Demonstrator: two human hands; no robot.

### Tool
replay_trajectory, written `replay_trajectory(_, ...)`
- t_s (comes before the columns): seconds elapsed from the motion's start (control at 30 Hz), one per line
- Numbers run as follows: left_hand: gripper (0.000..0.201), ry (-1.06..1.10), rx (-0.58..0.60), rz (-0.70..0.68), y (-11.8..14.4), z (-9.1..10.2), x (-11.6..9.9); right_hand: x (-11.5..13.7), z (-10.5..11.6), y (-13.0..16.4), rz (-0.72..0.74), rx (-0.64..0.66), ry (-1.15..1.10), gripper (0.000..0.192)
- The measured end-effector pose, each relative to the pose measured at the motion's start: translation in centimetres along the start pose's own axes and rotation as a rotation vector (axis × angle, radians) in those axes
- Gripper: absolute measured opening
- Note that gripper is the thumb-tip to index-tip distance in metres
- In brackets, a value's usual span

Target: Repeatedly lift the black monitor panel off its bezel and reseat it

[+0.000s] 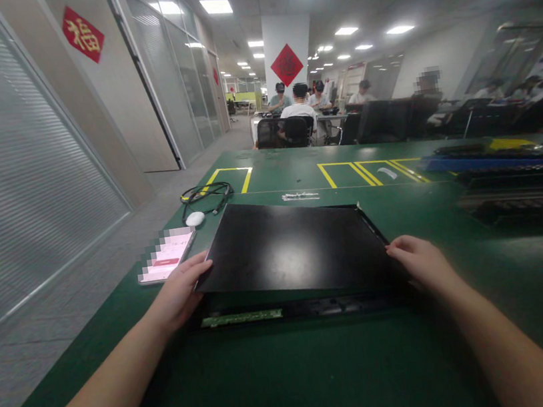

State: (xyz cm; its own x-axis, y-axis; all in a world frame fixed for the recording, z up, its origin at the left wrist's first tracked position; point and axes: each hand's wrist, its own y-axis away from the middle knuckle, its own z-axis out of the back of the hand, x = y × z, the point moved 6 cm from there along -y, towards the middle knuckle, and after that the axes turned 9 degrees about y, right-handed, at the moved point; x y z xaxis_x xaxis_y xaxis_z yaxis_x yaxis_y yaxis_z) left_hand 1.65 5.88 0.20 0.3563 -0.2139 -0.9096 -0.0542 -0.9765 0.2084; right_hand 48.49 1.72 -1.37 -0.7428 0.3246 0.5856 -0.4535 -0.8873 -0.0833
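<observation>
A glossy black screen panel (288,248) is tilted over a black frame (346,304) lying on the green table. Its left edge is between the fingers and thumb of my left hand (180,290). At the right side, my right hand (418,260) pinches the edge with thumb and forefinger; whether it grips the panel alone or also the frame's rim, I cannot tell. Along the frame's near side runs a narrow green circuit board (242,317). The panel hides most of the frame's inside.
Left of the panel lie a phone (165,259), a white mouse (195,219) and a coiled black cable (206,192). Yellow tape outlines (347,166) mark the green table (296,375). Blurred dark parts (515,176) are stacked at right. Several people sit beyond.
</observation>
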Motion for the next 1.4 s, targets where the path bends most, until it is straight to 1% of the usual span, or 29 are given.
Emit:
replay_trajectory(0.2, 0.021, 0.004, -0.026, 0.025, 0.1, 0.1, 0.1, 0.2, 0.0, 0.2, -0.003, 0.026, 0.028, 0.013)
replay_trajectory(0.37, 0.02, 0.017, -0.017, 0.038, 0.2, -0.2, 0.0, 0.7, 0.3, 0.5, 0.017, 0.0, 0.044, 0.012)
replay_trajectory(0.47, 0.02, 0.021, -0.027, 0.045, 0.3, -0.2, 0.0, 0.8, 0.3, 0.6, 0.016, 0.008, 0.034, 0.012)
replay_trajectory(0.63, 0.023, 0.015, -0.001, 0.047, 0.2, 0.0, 0.2, 0.8, 0.4, 0.6, 0.022, 0.005, 0.044, 0.013)
replay_trajectory(0.73, 0.025, -0.016, 0.001, 0.048, 0.0, 0.2, 0.4, 0.9, 0.4, 0.6, 0.035, 0.0, 0.051, 0.015)
replay_trajectory(0.9, 0.028, -0.053, -0.037, 0.061, -0.2, 0.7, 0.7, 0.8, 0.2, 0.5, 0.013, 0.024, 0.099, 0.022)
replay_trajectory(1.0, 0.028, -0.035, 0.02, 0.058, -0.2, 0.6, 0.9, 0.4, 0.0, 0.3, 0.004, 0.029, 0.111, 0.022)
replay_trajectory(1.13, 0.041, -0.015, 0.07, 0.057, -0.3, 0.5, 1.0, -0.6, -0.1, -0.2, 0.017, 0.027, 0.062, 0.024)
replay_trajectory(1.27, 0.044, -0.017, 0.057, 0.066, -0.3, 0.3, 0.9, -2.6, -0.3, -1.2, -0.043, -0.002, -0.051, 0.032)
replay_trajectory(1.33, 0.045, -0.021, 0.041, 0.07, -0.3, 0.3, 0.8, -3.3, -0.5, -1.7, -0.037, -0.016, -0.05, 0.037)
replay_trajectory(1.4, 0.05, -0.021, 0.034, 0.065, -0.2, 0.2, 0.7, -3.7, -1.1, -2.2, -0.008, 0.029, -0.012, 0.042)
